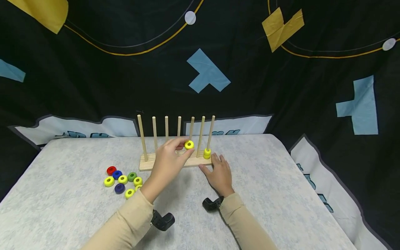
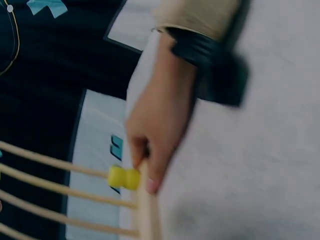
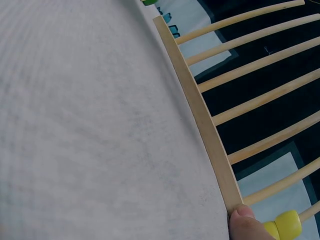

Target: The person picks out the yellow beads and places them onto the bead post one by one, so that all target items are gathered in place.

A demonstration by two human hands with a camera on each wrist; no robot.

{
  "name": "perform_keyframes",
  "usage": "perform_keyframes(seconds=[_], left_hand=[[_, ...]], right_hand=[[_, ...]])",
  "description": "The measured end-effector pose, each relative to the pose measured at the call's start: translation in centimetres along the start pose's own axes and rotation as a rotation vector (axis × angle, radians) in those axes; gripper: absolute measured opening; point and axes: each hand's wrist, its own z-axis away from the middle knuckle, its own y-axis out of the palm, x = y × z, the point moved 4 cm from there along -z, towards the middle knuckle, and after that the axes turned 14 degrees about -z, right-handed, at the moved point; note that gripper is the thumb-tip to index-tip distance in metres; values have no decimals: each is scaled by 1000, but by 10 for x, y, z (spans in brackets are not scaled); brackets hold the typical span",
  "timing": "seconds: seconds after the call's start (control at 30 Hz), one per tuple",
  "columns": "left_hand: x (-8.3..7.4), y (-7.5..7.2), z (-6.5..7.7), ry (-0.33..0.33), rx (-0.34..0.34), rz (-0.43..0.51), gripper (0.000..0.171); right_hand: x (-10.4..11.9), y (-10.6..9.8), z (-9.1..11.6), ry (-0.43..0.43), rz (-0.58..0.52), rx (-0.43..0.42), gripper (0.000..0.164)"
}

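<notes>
In the head view, my left hand pinches a yellow ring with its hole facing me. It is held up in front of the wooden peg stand, overlapping a peg right of the middle. My right hand grips the stand's right end. In the left wrist view, that hand has its thumb on the front of the base and its fingers behind. Two yellow rings sit stacked on the rightmost peg, beside my right thumb. The other pegs I see carry no rings.
Left of the stand lie several loose rings: a red one, blue ones, a green one and yellow ones. My left forearm partly covers this group. A black cloth hangs behind the pale table.
</notes>
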Motion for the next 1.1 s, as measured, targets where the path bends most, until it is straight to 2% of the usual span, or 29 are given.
perform_keyframes(seconds=[0.33, 0.6, 0.8, 1.1], left_hand=[[-38, 6, -50, 52, -12, 14, 34], [-52, 24, -81, 15, 53, 15, 37], [-61, 31, -93, 15, 84, -20, 39], [-62, 37, -98, -24, 122, -35, 40]], right_hand=[[3, -3, -1, -8, -12, 10, 81], [2, -3, 2, 1, -39, 10, 81], [1, -2, 2, 3, -52, 11, 81], [-1, -2, 0, -18, -38, 11, 84]])
